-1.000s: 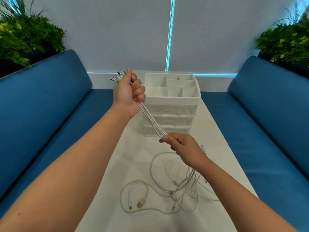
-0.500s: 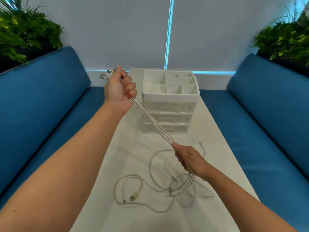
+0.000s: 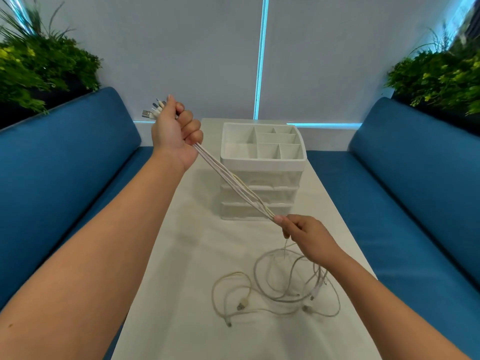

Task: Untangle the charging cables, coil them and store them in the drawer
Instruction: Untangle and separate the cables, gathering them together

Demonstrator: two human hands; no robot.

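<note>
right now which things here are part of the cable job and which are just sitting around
Part of the job:
- cables, gripped by the left hand and pinched by the right hand
- loose cable ends on the table
- drawer unit

Just sitting around:
- blue sofas
- plants

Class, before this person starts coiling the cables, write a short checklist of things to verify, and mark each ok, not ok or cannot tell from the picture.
1. Plug ends gathered in the left hand: ok, the plugs stick out above the fist.
2. Right hand pinches the cables: ok.
3. Stretch between the hands straight: ok.
4. Loose ends on the table untangled: not ok, loops overlap.
5. Drawer of the organizer open: not ok, the fronts look closed.
6. All cables held: cannot tell.
</note>
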